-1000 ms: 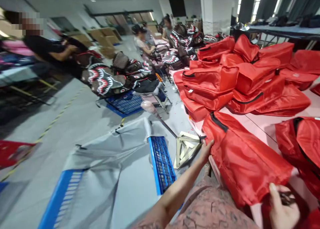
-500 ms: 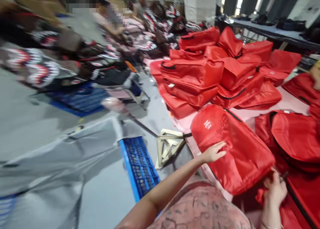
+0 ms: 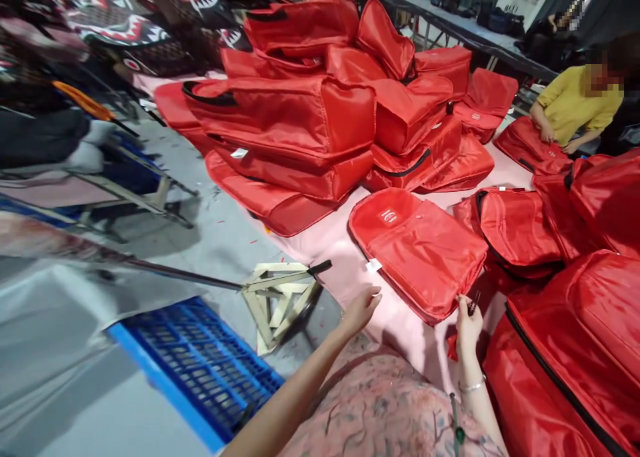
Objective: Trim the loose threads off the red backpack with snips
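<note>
Red bag [image 3: 417,250] flat on table [image 3: 340,244], logo up. Right hand [image 3: 467,320] pinches small dark tool at bag's near edge. Left hand [image 3: 361,308] open, empty, near tag [image 3: 373,265].

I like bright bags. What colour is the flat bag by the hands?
Red bag, clearest in the head view.

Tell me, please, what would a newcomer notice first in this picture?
First, the big heap of red bags piled on the pink table, filling the upper middle. Next, a single flat red bag lying in front of the person, with the right hand at its near edge holding a small dark tool, and the left hand open over the table beside it. At far right, a person in a yellow top handles another red bag.
</note>
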### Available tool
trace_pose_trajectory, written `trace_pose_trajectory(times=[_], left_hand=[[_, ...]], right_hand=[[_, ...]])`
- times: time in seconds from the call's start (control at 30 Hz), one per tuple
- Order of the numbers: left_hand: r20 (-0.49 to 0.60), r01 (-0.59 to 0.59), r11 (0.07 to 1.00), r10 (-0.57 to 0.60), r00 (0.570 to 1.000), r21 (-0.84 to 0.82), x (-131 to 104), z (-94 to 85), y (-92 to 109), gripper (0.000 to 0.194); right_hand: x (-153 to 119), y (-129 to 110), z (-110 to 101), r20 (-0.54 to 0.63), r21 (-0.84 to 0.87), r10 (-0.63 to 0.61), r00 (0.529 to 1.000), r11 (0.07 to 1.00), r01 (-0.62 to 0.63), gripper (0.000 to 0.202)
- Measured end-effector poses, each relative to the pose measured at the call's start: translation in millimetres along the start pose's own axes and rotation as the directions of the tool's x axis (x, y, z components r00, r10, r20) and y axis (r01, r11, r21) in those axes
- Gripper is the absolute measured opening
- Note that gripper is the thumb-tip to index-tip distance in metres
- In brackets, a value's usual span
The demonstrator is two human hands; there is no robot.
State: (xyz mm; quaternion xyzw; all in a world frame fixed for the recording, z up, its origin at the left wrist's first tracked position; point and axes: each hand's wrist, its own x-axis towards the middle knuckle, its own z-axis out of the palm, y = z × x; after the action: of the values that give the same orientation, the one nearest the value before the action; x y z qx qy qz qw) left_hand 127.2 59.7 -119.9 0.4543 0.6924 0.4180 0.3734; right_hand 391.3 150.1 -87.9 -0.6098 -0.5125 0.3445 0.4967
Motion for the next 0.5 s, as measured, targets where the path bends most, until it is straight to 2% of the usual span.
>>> trace_pose_trajectory(times=[0.13,0.27,0.4,0.5], left_hand=[[-0.01,0.035,0.996,-0.036,0.999,-0.082,5.8,-2.4,-0.6,0.04],[0.023,0.093,0.973,-0.09,0.996,-0.211,13.8,1.0,-0.6,0.049],[0.028,0.114,0.952,-0.11,0.993,-0.283,24.5,-1.1,5.5,0.05],[-0.009,0.104,0.946,-0.112,0.994,-0.307,35.3,-10.8,15.1,0.048]], right_hand=[[5.3,-6.2,-2.9,0.006,-0.06,0.01,1.0,0.998,-0.009,0.043],[2.9,-7.0,-2.2,-0.017,-0.117,0.034,0.999,0.993,-0.035,0.046],[-2.1,-3.7,-1.2,-0.013,-0.175,-0.014,1.0,0.984,0.012,0.041],[-5.3,-0.9,-0.7,0.0,-0.172,-0.061,0.998,0.983,0.06,0.037]])
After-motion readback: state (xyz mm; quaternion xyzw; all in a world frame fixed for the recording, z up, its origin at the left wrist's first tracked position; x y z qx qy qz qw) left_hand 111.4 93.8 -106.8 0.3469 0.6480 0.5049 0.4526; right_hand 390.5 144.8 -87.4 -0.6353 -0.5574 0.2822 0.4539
